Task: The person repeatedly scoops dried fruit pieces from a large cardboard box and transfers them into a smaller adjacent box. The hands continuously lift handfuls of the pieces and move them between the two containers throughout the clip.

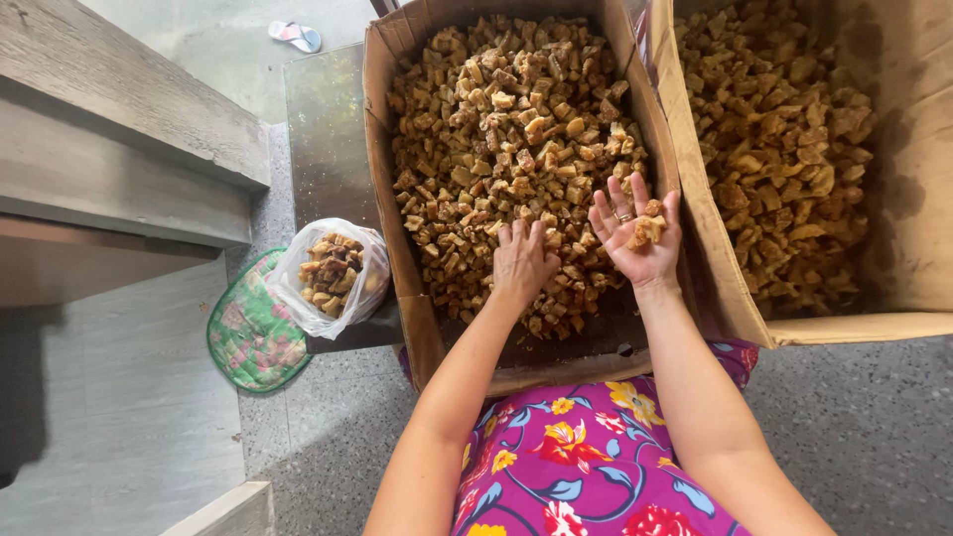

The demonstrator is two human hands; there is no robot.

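Sorting appears under way at frame centre: brown chunks [516,149] in the cardboard box [382,199] are pressed by the left hand [521,263], fingers down, while several pieces [647,228] are cupped in the upturned right hand [635,233], likely needing careful placement next.

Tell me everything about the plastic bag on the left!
The bag is thin, clear, crinkly plastic, open at the top with its mouth sagging wide. It holds a small heap of brown and tan chunks, like those in the box beside it. It sits at the edge of a dark tabletop, against the box's left wall, hanging partly over a green flowered mat on the floor. Neither hand touches it; the left hand is in the box.
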